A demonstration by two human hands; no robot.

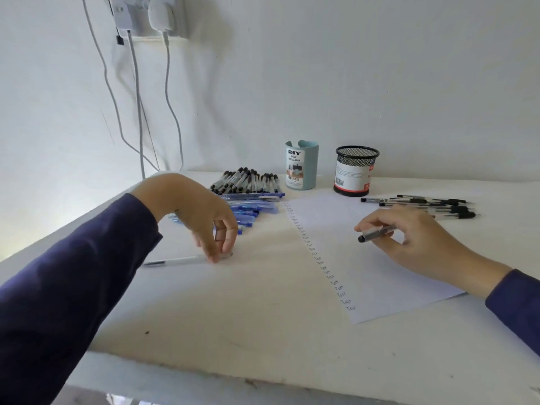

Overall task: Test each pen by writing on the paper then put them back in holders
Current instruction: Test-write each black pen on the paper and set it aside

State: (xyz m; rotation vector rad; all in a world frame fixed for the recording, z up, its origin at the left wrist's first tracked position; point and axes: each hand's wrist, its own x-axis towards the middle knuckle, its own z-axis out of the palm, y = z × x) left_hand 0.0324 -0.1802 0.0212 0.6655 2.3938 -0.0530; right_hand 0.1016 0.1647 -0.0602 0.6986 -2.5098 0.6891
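the capped pen (375,232) is slim, with a clear barrel and a black cap pointing left. it sits crosswise in the right hand (415,241), pinched between thumb and curled fingers, and is held just above the paper (380,267). the paper is a white sheet lying at a slant on the right half of the desk (263,331). a column of small handwritten "test" words runs down the paper's left edge.

toward the desk's left edge a clear pen (175,261) lies flat, its dark tip pointing left. the left hand (204,217) comes down on it from above, wrist bent, with thumb and fingertips closed on its right end. both arms wear dark blue sleeves.

behind the left hand, a heap of blue pens (254,207) lies on the desk. behind that, near the far edge, is a stack of black pens (248,181) with clear barrels. more pens of that kind form a loose row (423,204) beyond the paper, toward the right edge.

two holders stand along the far edge, near the wall. one is a pale blue cup (301,165) labelled "diy desk organizer". to its right is a black mesh cup (356,171) with a white and red label. no pens show above either rim.

grey cables (168,97) hang down the wall from plugs (157,13) above the desk's far left corner.
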